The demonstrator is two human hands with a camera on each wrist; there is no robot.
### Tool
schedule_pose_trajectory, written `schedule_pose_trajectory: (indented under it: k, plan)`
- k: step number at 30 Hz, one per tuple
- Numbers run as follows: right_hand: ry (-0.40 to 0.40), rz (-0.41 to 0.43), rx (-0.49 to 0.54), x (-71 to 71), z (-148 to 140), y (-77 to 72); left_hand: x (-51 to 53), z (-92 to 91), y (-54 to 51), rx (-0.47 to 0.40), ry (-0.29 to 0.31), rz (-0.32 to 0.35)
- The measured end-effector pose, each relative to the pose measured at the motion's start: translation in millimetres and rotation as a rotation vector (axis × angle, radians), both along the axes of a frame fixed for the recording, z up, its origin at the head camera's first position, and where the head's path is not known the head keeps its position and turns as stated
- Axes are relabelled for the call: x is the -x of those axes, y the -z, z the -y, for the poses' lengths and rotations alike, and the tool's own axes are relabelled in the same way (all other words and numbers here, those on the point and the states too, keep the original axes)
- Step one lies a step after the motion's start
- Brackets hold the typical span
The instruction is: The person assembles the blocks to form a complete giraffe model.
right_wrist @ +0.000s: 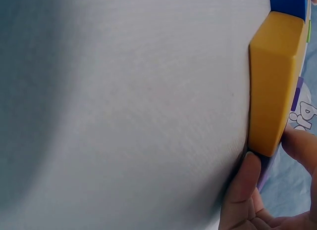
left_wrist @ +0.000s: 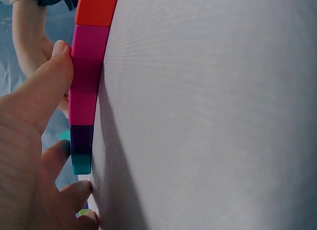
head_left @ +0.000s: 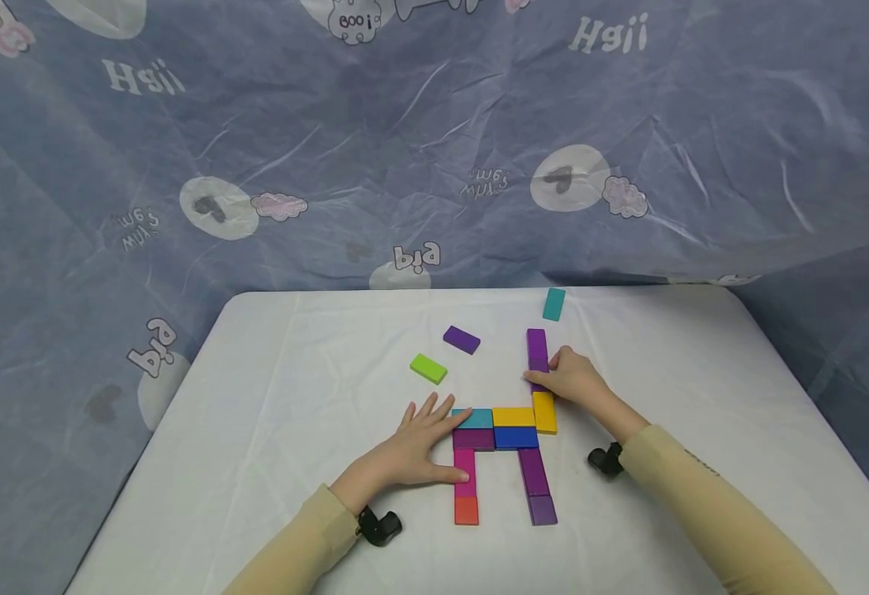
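Legible print is all on the blue-grey backdrop (head_left: 420, 124) before me. Upper left of my head frame: a pale word (head_left: 142, 77) I read as "Haii", second letter possibly g; a matching word (head_left: 609, 33), upper right. Top centre: "BOO" plus an i-like mark, on a white cartoon figure (head_left: 355, 21). Just above centre, and again at left: a short outlined word (head_left: 416, 257), roughly "pia", orientation uncertain. Right edge of my right-wrist frame: similar outlined lettering (right_wrist: 303, 118), partial. Small inverted-looking captions (head_left: 486, 182), above centre and at left: not read with certainty. My right sleeve (head_left: 709, 487), lower right: tiny dark marks, illegible.
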State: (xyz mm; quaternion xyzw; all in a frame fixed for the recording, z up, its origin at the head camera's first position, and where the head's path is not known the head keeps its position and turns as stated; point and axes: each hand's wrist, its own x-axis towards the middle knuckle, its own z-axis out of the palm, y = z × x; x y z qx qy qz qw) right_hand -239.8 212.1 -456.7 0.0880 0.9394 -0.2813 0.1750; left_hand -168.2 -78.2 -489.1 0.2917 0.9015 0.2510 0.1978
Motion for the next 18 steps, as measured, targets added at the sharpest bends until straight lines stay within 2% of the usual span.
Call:
schedule_pose_trajectory:
  k: [13, 16, 18]
  plan:
    - [0.002, 0.013, -0.018, 5.8, -4.8, -1.9, -0.1, 0.1, -2.8, 0.003, 0.004, 0.002]
    - [-0.024, -0.061, -0.025, 10.9, -9.1, -5.0, -0.1, -0.3, -2.9, 0.004, 0.006, 0.001]
    - [-0.068, -0.131, -0.025, 15.1, -11.9, -6.2, -0.2, -0.4, -3.1, 0.005, 0.006, 0.000]
